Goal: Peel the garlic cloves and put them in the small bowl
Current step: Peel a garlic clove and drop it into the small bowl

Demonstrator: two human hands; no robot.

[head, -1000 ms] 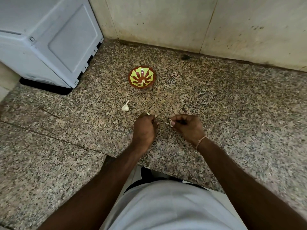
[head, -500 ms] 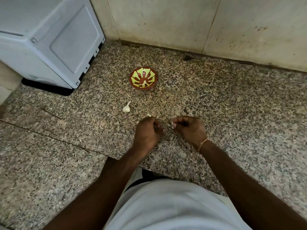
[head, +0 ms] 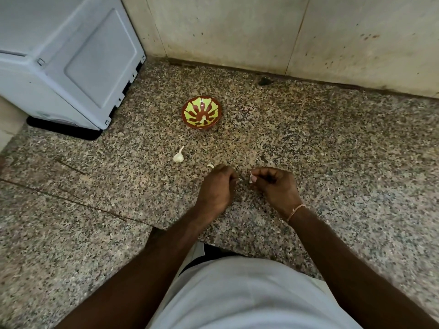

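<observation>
Low over the granite counter (head: 332, 143), left hand (head: 217, 186) curls closed, right hand (head: 275, 184) pinches a garlic peel (head: 251, 177).

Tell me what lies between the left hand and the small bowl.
In the head view, a garlic piece lies on the granite counter between the left hand and the small bowl; otherwise bare.

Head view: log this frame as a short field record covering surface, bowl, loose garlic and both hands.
surface: speckled granite counter
bowl: small red and green bowl, one pale piece inside
loose garlic: unpeeled piece nearer than bowl
left hand: closed, contents hidden
right hand: pinching a small white garlic piece
</observation>
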